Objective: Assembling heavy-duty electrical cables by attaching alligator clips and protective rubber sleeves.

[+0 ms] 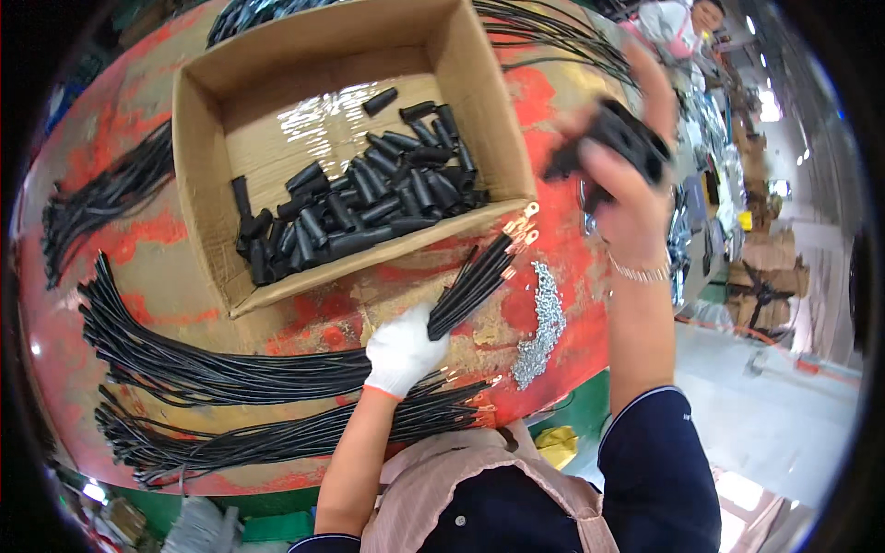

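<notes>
My left hand (406, 350), in a white glove, is closed around a bundle of black cables (472, 290). Bare copper ring terminals (527, 226) stick out of its upper right end, by the box's near right corner. My bare right hand (638, 205) is raised to the right of the box, its fingers wrapped round several black sleeves (631, 138). Motion blurs this hand a little. Many similar black rubber sleeves (373, 189) lie heaped in the open cardboard box (205, 198). Small silver screws (542, 327) form a strip on the table right of the bundle.
Another bundle of black cables (277, 438) lies along the near table edge. More cables (111, 198) rest left of the box, and others (553, 37) behind it. The worn red table (576, 313) ends at the right. A co-worker (678, 23) is at the far right.
</notes>
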`<state>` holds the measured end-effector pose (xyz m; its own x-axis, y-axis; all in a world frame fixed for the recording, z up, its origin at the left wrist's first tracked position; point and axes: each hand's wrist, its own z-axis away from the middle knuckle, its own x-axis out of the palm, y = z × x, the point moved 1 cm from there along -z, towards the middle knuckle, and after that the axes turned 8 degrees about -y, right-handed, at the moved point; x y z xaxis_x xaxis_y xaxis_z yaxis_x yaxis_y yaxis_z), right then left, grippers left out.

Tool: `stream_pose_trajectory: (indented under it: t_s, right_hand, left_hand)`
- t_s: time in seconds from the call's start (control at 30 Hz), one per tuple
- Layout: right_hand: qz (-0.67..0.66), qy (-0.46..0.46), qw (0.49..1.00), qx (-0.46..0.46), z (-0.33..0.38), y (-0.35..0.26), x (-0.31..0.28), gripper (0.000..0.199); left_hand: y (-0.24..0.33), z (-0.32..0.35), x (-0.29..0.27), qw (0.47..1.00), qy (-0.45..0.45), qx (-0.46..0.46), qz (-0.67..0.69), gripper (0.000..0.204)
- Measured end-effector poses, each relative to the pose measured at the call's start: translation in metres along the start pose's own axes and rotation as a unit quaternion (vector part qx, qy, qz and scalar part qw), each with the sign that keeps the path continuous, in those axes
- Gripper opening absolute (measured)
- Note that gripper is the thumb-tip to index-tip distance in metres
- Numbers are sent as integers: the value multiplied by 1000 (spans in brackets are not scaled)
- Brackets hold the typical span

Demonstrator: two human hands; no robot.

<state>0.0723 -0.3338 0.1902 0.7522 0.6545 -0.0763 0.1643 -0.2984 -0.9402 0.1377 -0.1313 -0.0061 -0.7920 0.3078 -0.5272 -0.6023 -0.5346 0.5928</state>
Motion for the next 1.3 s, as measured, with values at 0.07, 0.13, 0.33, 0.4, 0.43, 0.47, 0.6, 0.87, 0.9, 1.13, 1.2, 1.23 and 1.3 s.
stream_pose_trajectory:
  t_s: [0.07,0.13,0.33,0.4,0.43,0.47,0.6,0.87,0.9,1.13,1.2,1.23,1.3]
  right_hand:
    - [-3,-33,997,-67,64,-1,-71,47]
    - [-148,19,987,-52,117,2,-89,44]
    - [-351,262,888,138,203,50,-69,33]
    - [-392,299,854,166,212,65,-60,28]
    - [-413,318,836,171,213,74,-58,27]
    - [-429,337,819,176,207,72,-55,26]
    - [-502,347,763,212,195,67,-53,20]
    - [-574,313,703,279,172,71,-50,15]
    - [-569,316,706,280,171,71,-49,16]
    - [-490,311,781,231,166,63,-49,23]
    - [-451,297,813,217,166,56,-52,26]
    - [-419,293,833,210,166,52,-53,27]
    - [-362,283,867,194,170,49,-57,29]
  left_hand:
    - [6,18,-8,999,-3,28,31,43]
    - [4,30,-13,992,-18,67,109,40]
    - [16,56,-29,969,-49,23,240,31]
    - [11,55,-29,971,-52,11,232,30]
    - [7,53,-27,971,-52,6,233,30]
    - [6,52,-24,970,-54,3,238,29]
    - [12,53,-22,978,-60,6,198,28]
    - [29,60,-18,977,-81,3,199,25]
    - [28,59,-17,978,-77,11,193,25]
    - [13,54,-9,986,-64,29,153,22]
    - [15,54,-10,985,-64,30,160,22]
    - [20,56,-12,983,-66,25,170,22]
    - [26,57,-15,981,-74,9,180,23]
